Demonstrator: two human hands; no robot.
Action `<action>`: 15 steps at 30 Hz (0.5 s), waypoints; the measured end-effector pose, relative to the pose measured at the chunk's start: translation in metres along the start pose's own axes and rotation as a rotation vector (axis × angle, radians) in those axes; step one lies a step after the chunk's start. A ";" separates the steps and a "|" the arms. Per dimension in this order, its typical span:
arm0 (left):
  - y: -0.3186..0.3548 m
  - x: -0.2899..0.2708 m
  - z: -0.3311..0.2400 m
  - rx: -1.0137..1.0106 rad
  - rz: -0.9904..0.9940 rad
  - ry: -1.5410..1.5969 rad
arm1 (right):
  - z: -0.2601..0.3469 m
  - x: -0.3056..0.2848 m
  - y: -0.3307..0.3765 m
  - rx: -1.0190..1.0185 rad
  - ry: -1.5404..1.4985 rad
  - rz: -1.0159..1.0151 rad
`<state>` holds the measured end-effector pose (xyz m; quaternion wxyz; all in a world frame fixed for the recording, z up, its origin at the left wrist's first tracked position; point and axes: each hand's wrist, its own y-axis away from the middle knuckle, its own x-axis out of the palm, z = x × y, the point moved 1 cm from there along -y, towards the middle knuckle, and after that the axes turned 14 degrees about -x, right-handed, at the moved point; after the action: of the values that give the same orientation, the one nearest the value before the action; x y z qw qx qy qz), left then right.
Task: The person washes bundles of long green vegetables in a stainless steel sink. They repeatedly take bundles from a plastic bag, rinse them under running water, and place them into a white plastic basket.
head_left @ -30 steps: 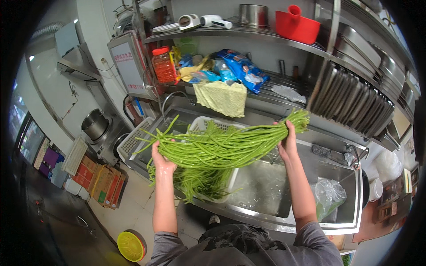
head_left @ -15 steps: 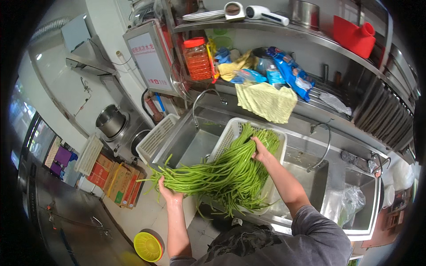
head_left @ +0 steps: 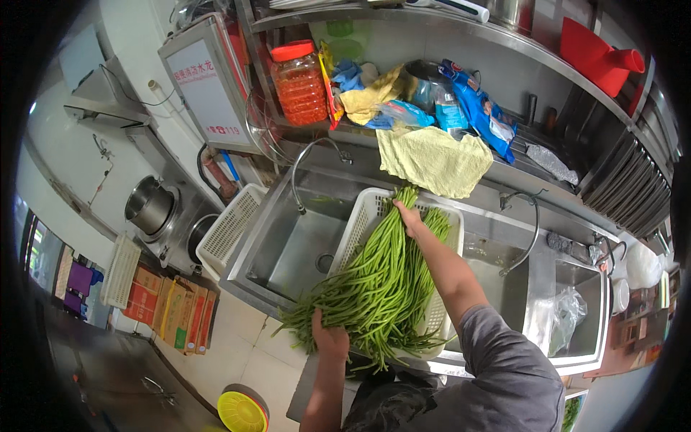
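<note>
At 6 o'clock the left hand (head_left: 330, 337) is clamped round the loose ends of one fat bundle of long green beans (head_left: 378, 284), so they don't spill off the sink edge. The right hand (head_left: 410, 218), up toward 12, grips the other end, laying the bundle lengthwise in a white slotted plastic basket (head_left: 360, 219) set across the steel sink (head_left: 288, 252). Two curved taps. Further back, one yellow cloth (head_left: 432, 158) drapes off the shelf.

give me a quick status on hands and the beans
Left hand grips near end of long beans. Right hand holds far end, over white basket on sink. Nothing in the way.
</note>
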<state>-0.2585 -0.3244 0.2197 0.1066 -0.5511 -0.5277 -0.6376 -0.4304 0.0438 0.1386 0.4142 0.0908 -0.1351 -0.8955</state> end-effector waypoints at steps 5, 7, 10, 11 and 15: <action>0.004 -0.042 -0.003 0.045 -0.346 -0.680 | -0.033 -0.022 -0.010 -0.101 0.275 0.138; 0.016 -0.086 -0.023 0.062 -0.044 -0.707 | -0.032 -0.026 -0.002 -0.168 0.267 0.172; 0.037 -0.063 -0.037 0.068 -0.119 -0.733 | -0.030 -0.046 0.001 -0.225 0.270 0.136; 0.050 -0.047 -0.042 0.062 -0.148 -0.756 | -0.031 -0.052 0.007 -0.243 0.212 0.106; 0.071 -0.036 -0.058 0.394 -0.266 -0.757 | -0.032 -0.068 0.062 -0.272 -0.104 0.022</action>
<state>-0.2280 -0.4160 0.2397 -0.0740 -0.6420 -0.7074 -0.2863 -0.3336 0.0524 0.1311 0.4248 -0.0140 -0.0347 -0.9045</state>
